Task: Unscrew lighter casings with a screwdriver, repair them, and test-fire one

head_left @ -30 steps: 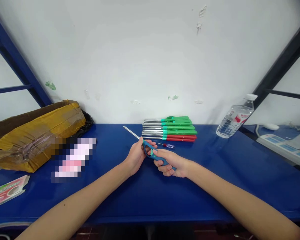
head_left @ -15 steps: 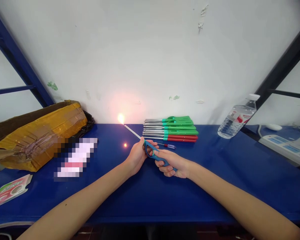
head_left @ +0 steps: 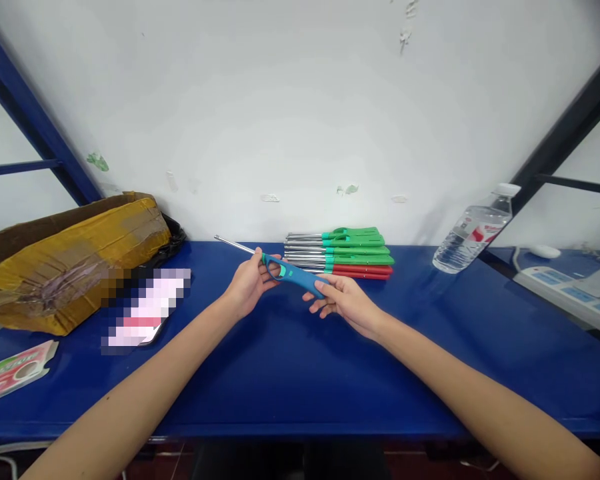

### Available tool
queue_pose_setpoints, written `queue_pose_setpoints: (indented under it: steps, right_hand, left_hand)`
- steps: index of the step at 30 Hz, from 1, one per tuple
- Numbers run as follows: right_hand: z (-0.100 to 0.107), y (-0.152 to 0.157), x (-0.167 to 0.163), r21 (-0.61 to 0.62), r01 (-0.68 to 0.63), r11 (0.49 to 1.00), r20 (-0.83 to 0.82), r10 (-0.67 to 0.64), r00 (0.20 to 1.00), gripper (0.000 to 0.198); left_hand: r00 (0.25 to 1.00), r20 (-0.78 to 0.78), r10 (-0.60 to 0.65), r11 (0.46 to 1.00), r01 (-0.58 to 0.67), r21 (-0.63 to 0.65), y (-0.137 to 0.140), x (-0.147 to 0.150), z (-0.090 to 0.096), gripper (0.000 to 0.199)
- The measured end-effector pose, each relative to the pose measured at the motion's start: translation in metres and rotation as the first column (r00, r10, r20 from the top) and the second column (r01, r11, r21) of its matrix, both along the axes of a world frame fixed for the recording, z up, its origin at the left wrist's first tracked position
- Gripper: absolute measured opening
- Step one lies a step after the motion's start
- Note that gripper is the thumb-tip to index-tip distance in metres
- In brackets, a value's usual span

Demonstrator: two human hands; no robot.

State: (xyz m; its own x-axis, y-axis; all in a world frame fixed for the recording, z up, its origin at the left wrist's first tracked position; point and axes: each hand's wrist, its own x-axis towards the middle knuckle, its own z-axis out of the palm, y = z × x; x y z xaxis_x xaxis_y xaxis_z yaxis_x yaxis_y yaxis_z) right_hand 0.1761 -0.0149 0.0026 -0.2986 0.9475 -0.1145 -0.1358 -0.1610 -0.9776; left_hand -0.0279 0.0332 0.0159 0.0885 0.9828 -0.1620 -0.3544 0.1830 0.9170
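Blue lighter [head_left: 300,275] held over bench [head_left: 290,380]: left hand [head_left: 246,285] pinches neck [head_left: 265,258], right hand [head_left: 349,303] pinches rear of handle [head_left: 307,281]. Probably light, stiff, smooth plastic; best gripped by handle, clear of metal tube [head_left: 234,245].

From where I stand I count one blue lighter [head_left: 305,279], and two hands on it, one left hand [head_left: 247,283] and one right hand [head_left: 350,300]. Then what look like two red lighters [head_left: 363,272], and at least three green lighters [head_left: 363,251], too tightly overlapped for a sure total. Beyond those: one bottle [head_left: 473,233], one taped box [head_left: 95,260], one printed card [head_left: 17,370], one flat blurred-out thing [head_left: 150,307], one white power strip [head_left: 570,293], one rounded white object [head_left: 545,251], and one blue table [head_left: 300,387].
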Motion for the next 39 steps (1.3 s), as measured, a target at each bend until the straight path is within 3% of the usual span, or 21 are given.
queue_pose_setpoints:
  steps: [2, 4, 6, 7, 9, 12, 18, 21, 25, 28, 31, 36, 39]
  right_hand:
    - [0.002, 0.001, 0.002, 0.019, 0.080, 0.997, -0.025, -0.079, 0.997, 0.016]
    - [0.004, 0.003, 0.003, 0.025, 0.121, 0.992, -0.035, -0.120, 0.992, 0.015]
    - [0.004, 0.004, 0.004, 0.036, 0.133, 0.990, -0.024, -0.133, 0.991, 0.017]
    - [0.004, 0.005, 0.004, 0.043, 0.136, 0.990, -0.011, -0.136, 0.991, 0.018]
    - [0.002, 0.005, 0.003, 0.060, 0.133, 0.989, 0.029, -0.135, 0.990, 0.021]
    - [-0.001, 0.005, 0.002, 0.116, 0.093, 0.989, 0.090, -0.103, 0.991, 0.026]
    - [-0.004, 0.001, 0.001, 0.193, -0.007, 0.981, 0.157, -0.024, 0.987, 0.037]
    - [-0.003, 0.000, -0.001, 0.141, -0.051, 0.989, 0.189, 0.024, 0.982, 0.039]
    - [-0.005, -0.001, -0.002, 0.099, -0.111, 0.989, 0.238, 0.085, 0.968, 0.037]
    - [-0.011, 0.000, 0.000, 0.134, -0.207, 0.969, 0.292, 0.161, 0.943, 0.031]
    - [-0.016, 0.002, 0.002, 0.158, -0.242, 0.957, 0.315, 0.184, 0.931, 0.031]
    - [-0.018, 0.005, 0.004, 0.176, -0.259, 0.950, 0.329, 0.191, 0.925, 0.032]
    - [-0.019, 0.008, 0.004, 0.175, -0.252, 0.952, 0.327, 0.185, 0.927, 0.034]
  left_hand:
    - [0.988, -0.155, -0.017, 0.999, 0.021, 0.029, 0.000, -0.003, -0.001, 0.044]
    - [0.949, -0.298, 0.099, 0.981, -0.043, 0.190, -0.006, -0.003, -0.004, 0.034]
    - [0.920, -0.314, 0.235, 0.885, -0.069, 0.461, -0.015, -0.001, -0.007, 0.010]
    - [0.900, -0.344, 0.266, 0.832, -0.034, 0.554, -0.019, 0.000, -0.008, 0.016]
    - [0.841, -0.470, 0.269, 0.715, 0.153, 0.682, -0.024, 0.000, -0.010, 0.031]
    - [0.694, -0.663, 0.280, 0.552, 0.449, 0.703, -0.021, -0.004, -0.010, 0.044]
    - [0.543, -0.780, 0.311, 0.438, 0.647, 0.624, -0.004, -0.021, -0.006, 0.039]
    - [0.464, -0.804, 0.373, 0.455, 0.664, 0.594, 0.004, -0.032, -0.001, 0.037]
    - [0.212, -0.818, 0.534, 0.528, 0.672, 0.519, 0.023, -0.059, -0.001, 0.043]
    - [0.091, -0.783, 0.615, 0.581, 0.619, 0.528, 0.042, -0.082, -0.008, 0.044]
    - [0.074, -0.775, 0.627, 0.624, 0.548, 0.557, 0.059, -0.097, -0.019, 0.045]
    - [0.091, -0.811, 0.578, 0.654, 0.542, 0.527, 0.074, -0.103, -0.039, 0.045]
    - [0.019, -0.867, 0.498, 0.737, 0.517, 0.435, 0.075, -0.099, -0.044, 0.047]
